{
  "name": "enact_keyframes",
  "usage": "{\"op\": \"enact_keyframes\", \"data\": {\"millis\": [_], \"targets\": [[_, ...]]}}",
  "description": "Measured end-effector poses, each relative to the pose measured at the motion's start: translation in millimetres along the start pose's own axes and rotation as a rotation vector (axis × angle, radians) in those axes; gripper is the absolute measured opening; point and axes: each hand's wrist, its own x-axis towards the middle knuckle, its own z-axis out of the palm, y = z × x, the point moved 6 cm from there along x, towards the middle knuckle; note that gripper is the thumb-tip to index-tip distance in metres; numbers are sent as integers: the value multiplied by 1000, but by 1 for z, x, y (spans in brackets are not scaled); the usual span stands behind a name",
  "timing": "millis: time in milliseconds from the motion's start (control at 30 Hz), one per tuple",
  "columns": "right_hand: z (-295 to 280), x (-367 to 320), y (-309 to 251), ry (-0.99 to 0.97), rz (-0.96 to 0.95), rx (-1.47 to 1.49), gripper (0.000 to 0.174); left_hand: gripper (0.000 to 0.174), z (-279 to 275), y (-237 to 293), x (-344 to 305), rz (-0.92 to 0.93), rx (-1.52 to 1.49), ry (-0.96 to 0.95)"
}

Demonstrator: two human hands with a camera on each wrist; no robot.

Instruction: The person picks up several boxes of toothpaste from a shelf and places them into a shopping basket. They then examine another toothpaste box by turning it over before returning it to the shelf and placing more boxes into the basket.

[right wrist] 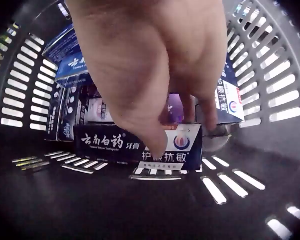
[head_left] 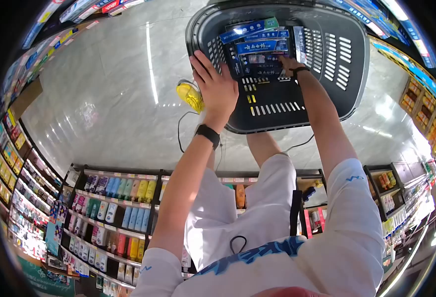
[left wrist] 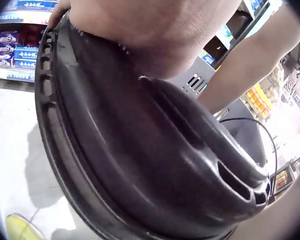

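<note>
The right hand (head_left: 291, 65) reaches into a dark basket (head_left: 327, 101). In the right wrist view, the thumb of this right hand (right wrist: 155, 70) lies on the front of a dark blue toothpaste box (right wrist: 107, 142), with fingers behind it, pinching it. More boxes, blue (head_left: 257, 46) and dark, are stacked around it; a purple box (right wrist: 175, 106) shows behind the fingers. The left hand (head_left: 215, 91) rests on the basket's left rim with its fingers fairly straight. In the left wrist view, the heel of the left hand (left wrist: 155, 35) lies against the black rim (left wrist: 90, 130).
Grey floor (head_left: 109, 89) lies left of the basket, with a yellow shoe (head_left: 190, 96) beside it. Stocked shelves (head_left: 111, 213) stand behind the person, and others line both sides and the far edge. A thin dark cord (head_left: 180, 131) hangs near the legs.
</note>
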Motion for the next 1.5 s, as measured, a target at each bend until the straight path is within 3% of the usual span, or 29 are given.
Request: {"op": "enact_keyframes", "data": {"millis": [33,67,167,200,300,333,433,467,667,800,900,933,1033,1067,1100,1167,1233,1267,1367,1400,1433,1500], "targets": [[10,6,10,126,-27,-41,61,56,-1,0,0,1,-8,-11],[17,11,10,67,-110,-226,70,60,1,0,0,-1,46,-40],[23,2,24,-119,-31,-363,73,61,-8,2,0,-8,18,-68],[13,-19,16,-255,-23,-203,72,62,-10,1,-1,-11,9,-90],[16,-47,1,-140,25,-34,78,63,-15,-1,-2,12,-8,-102],[24,-42,1,-67,-23,-41,87,63,-15,-2,-1,10,-17,-102],[43,-23,5,-108,51,-278,94,61,-11,-4,-3,40,-26,-79],[45,-19,-1,-30,29,-290,95,57,-3,-4,-2,41,38,-41],[59,-2,-11,5,43,-142,88,45,1,-1,1,14,90,-38],[53,-14,-11,-58,89,-143,88,43,-7,-2,8,57,45,-50],[80,8,19,-155,104,262,81,43,-6,-2,4,97,-8,-37],[69,-12,10,-186,128,358,75,43,-9,-2,6,104,-37,-28],[13,-99,-54,-265,243,489,52,46,-27,-5,6,57,-301,-255],[13,-117,-62,-164,138,630,50,52,-32,-9,3,25,-407,-311],[0,-134,-67,-44,23,764,53,50,-39,-18,5,-87,-433,-296],[-58,-237,-108,-56,139,1058,53,46,-61,-32,-9,-306,-497,-297],[-108,-332,-146,-200,-135,1433,44,43,-127,-44,-27,-411,-695,-152],[-133,-378,-164,-241,-208,1486,47,41,-161,-49,-37,-464,-801,-78],[-197,-513,-209,-173,-265,1528,48,41,-285,-57,-68,-148,-1335,57],[-215,-555,-223,-110,-276,1465,49,42,-316,-62,-81,-33,-1231,221],[-232,-595,-234,-35,-358,1425,50,41,-351,-62,-91,-50,-1229,238],[-246,-639,-246,-30,-343,1355,51,41,-425,-68,-120,-91,-1221,262]]}}
